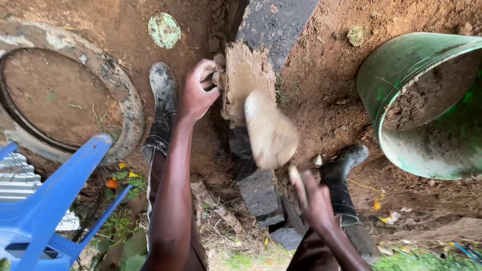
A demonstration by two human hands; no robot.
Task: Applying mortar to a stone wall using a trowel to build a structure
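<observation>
Two bare forearms rise from the near edge. Left hand (197,90) reaches farthest, its fingers curled and pinching the left edge of a mud slab (244,80) that lies against a dark stone block (273,25). Right hand (314,198) sits nearer and to the right, fingers closed round the handle of a trowel (269,131); its blade is blurred, caked in pale mud, and lies over the near end of the slab. More dark blocks (258,193) run in a line toward the camera between two black rubber boots, the left boot (161,108) beside the left wrist, the right boot (342,178) just right of the right hand.

Far right, a green bucket (401,65) lies tipped on the red soil, wet mortar inside it. Far left is a round concrete ring (123,100) filled with earth, with a small green lid (164,30) beyond it. A blue plastic chair (45,206) fills the near left corner.
</observation>
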